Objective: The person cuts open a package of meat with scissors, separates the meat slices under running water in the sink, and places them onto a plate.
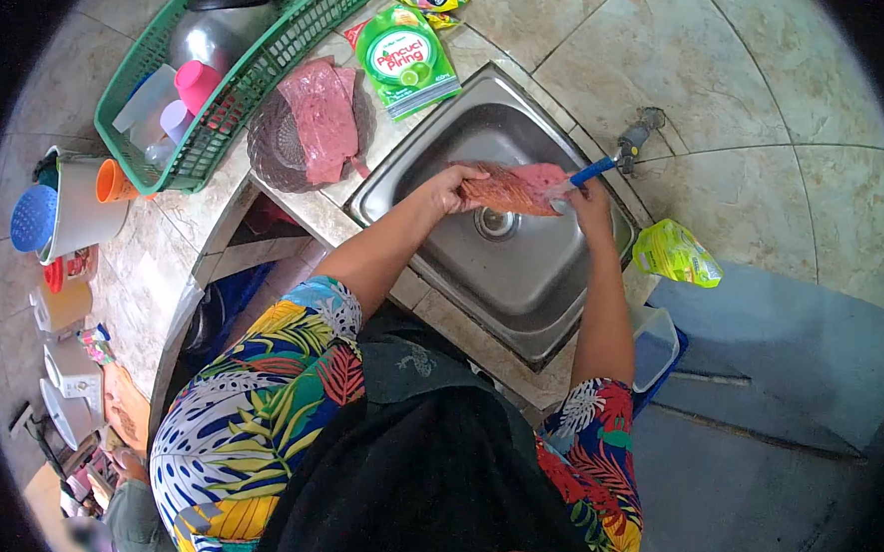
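A floppy pink-orange slab point(511, 192), which looks like raw meat with a ridged surface, is held over the steel sink point(550, 312). My left hand point(453, 190) is closed on its left end, thumb on top. At the opposite end, my right hand point(593, 206) is curled around the slab's edge, close beside the blue tap hose point(592, 171); its fingers are partly hidden. Water seems to run from the hose onto the slab. Below the slab lies the round drain point(495, 222). Another pink slab point(320, 120) lies draped across a patterned glass bowl point(279, 148) left of the sink.
A green dish-soap pouch point(408, 59) lies behind the sink. A green basket point(137, 90) of kitchenware stands at the upper left. The metal tap point(637, 141) is on the tiled wall. A yellow-green packet point(678, 253) sits by the sink's right corner. Another person point(140, 510) is at the lower left.
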A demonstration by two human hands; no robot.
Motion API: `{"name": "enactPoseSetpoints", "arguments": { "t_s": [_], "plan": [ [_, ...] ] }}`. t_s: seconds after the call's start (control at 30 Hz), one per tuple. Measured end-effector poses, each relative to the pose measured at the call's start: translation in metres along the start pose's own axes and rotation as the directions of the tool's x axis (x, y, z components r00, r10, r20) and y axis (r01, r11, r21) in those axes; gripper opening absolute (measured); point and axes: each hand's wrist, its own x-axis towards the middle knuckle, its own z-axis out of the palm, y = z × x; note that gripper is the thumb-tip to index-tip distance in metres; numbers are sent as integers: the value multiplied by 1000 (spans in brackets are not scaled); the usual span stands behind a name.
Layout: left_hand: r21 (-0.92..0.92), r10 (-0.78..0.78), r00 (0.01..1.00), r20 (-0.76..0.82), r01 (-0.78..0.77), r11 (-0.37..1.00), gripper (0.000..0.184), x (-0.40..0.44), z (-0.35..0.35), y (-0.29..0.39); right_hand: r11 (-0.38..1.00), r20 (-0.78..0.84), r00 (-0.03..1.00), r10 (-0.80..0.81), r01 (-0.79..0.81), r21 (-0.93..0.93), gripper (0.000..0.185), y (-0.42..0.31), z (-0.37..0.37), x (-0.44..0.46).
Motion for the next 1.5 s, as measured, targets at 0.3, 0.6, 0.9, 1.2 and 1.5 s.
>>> {"name": "enactPoseSetpoints", "arguments": {
  "t_s": [0.3,0.6,0.9,1.2,1.5],
  "plan": [
    [43,30,1000,2,-30,999,31,-16,19,-13,998,-198,980,-26,13,-67,15,-30,0,8],
    [109,-8,1000,20,5,994,31,-44,8,-29,989,-357,924,-134,145,3,11,-8,-12,10],
    [208,-6,1000,0,6,978,35,-51,-17,-40,997,-393,917,-74,77,-8,17,-21,-38,-11],
    [241,39,999,1,-38,970,34,-34,-32,-56,960,-94,990,-107,78,-270,16,-139,-49,-68],
    [244,86,996,17,-87,966,40,-20,-57,-71,915,226,896,-382,402,-47,15,-300,41,-23]
  ]
}}
